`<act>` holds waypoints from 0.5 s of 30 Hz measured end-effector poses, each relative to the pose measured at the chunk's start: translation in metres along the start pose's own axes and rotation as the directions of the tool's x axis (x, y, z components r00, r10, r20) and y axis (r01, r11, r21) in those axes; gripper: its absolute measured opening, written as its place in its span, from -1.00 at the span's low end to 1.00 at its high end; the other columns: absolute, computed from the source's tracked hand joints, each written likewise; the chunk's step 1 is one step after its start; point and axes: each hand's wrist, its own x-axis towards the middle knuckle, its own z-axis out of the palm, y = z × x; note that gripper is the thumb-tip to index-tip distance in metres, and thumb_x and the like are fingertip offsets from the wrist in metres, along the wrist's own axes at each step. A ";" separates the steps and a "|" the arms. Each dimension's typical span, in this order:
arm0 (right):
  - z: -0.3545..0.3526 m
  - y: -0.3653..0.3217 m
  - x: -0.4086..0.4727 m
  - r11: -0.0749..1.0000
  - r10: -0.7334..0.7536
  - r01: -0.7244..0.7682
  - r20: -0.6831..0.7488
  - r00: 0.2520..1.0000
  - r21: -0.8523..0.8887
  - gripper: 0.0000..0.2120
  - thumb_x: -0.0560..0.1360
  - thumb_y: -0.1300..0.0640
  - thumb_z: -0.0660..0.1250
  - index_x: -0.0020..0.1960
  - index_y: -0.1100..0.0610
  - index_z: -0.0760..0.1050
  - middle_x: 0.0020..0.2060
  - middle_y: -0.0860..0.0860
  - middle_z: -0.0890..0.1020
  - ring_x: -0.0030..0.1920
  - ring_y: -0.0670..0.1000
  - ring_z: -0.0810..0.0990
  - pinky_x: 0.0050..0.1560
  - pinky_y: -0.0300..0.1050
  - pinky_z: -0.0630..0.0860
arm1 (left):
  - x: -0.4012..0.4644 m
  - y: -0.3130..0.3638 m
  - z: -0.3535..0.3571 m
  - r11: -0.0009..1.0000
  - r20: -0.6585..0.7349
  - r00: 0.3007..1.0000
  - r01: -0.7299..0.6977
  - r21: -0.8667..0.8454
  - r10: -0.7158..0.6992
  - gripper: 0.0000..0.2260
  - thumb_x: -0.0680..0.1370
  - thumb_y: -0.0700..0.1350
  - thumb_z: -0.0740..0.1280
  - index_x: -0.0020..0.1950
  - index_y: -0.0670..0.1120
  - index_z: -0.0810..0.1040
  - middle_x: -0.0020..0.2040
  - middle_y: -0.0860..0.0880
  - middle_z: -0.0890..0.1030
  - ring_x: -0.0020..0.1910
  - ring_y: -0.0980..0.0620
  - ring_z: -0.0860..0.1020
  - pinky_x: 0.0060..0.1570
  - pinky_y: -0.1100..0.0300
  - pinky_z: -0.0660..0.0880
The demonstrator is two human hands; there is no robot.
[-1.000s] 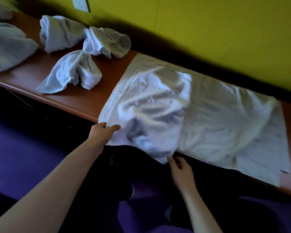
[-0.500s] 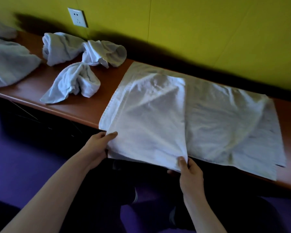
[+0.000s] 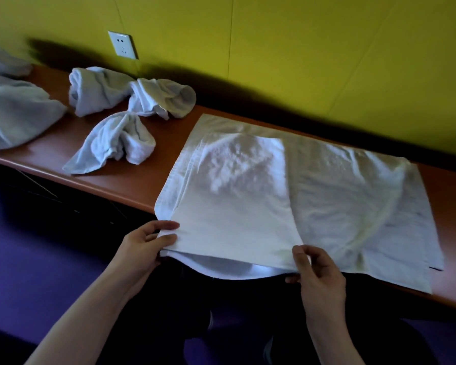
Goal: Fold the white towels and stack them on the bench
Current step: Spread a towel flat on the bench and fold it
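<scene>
Change: since half a second ago the folded-over flap has settled flatter, its billow gone, and both hands have drawn its near edge slightly off the desk front.
Left hand [image 3: 145,242]: pinches the near left corner of the folded flap, thumb on top and fingers curled beneath, just past the desk's front lip.
Right hand [image 3: 317,272]: grips the flap's near right corner between thumb and curled fingers, level with the left hand and well apart from it.
Spread towel [image 3: 340,196]: lies flat on the desk directly beyond both hands; its left part is doubled over, and the lower layer sags below the edge between the hands; the single layer stretches away beyond the right hand.
Desk [image 3: 132,185]: reddish-brown surface running left to right in front of the hands.
Crumpled towel [image 3: 116,143]: beyond the left hand and to its left, bunched on the desk.
Twisted towels [image 3: 132,94]: farther beyond it, close to the wall.
Large towel heap [image 3: 13,114]: far to the left of the left hand.
Wall socket [image 3: 123,44]: on the yellow wall [image 3: 300,48], above the twisted towels.
</scene>
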 end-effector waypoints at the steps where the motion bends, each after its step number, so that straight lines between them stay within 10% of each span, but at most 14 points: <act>1: 0.001 -0.002 0.007 0.997 0.029 -0.033 0.045 0.999 0.070 -0.77 0.37 0.00 0.52 -0.10 0.12 0.60 -0.38 0.10 0.59 -0.47 -0.04 0.56 -0.41 -0.26 0.50 | 0.004 0.003 0.003 0.998 0.004 1.000 0.011 -0.067 -0.011 -0.79 0.50 -0.39 0.36 0.12 -0.23 0.62 -0.16 -0.20 0.71 -0.30 -0.02 0.67 -0.27 0.21 0.65; 3: 0.002 -0.009 0.021 0.985 0.055 -0.080 0.164 0.985 0.155 -0.59 0.22 -0.09 0.57 -0.02 0.07 0.62 -0.31 0.08 0.66 -0.33 -0.02 0.64 -0.30 -0.25 0.56 | 0.014 0.014 0.006 0.970 0.058 0.998 0.015 -0.241 -0.001 -0.67 0.35 -0.35 0.44 0.11 -0.24 0.62 -0.20 -0.18 0.66 -0.33 0.02 0.63 -0.27 0.25 0.63; 6: 0.005 -0.026 0.048 0.999 -0.050 0.044 0.229 0.972 0.032 -0.62 0.34 0.29 0.55 0.11 0.13 0.57 -0.21 0.00 0.72 -0.22 -0.07 0.67 -0.20 -0.29 0.57 | 0.026 0.035 0.011 0.954 0.174 0.979 -0.047 -0.298 0.102 -0.54 0.32 -0.40 0.39 0.21 -0.19 0.60 -0.13 -0.17 0.65 -0.17 -0.01 0.64 -0.07 0.24 0.62; 10: 0.022 -0.054 0.092 0.965 -0.171 0.198 0.163 0.972 -0.169 -0.79 0.47 0.36 0.45 0.07 0.17 0.61 -0.24 0.08 0.72 -0.30 0.02 0.71 -0.26 -0.28 0.54 | 0.055 0.049 0.025 0.936 0.149 0.949 -0.301 0.181 0.277 -0.43 0.44 -0.57 0.28 0.31 -0.06 0.57 0.04 -0.10 0.70 -0.03 0.04 0.64 -0.01 0.28 0.56; 15: 0.050 -0.069 0.154 0.876 -0.287 0.344 0.207 0.935 -0.338 -0.89 0.53 0.08 0.44 -0.12 0.11 0.65 -0.38 0.05 0.67 -0.37 -0.08 0.60 -0.24 -0.13 0.46 | 0.109 0.064 0.044 0.719 0.113 0.884 -0.438 0.540 0.454 -0.77 0.42 -0.13 0.58 0.02 0.03 0.65 -0.13 -0.05 0.69 -0.19 0.11 0.67 -0.13 0.24 0.57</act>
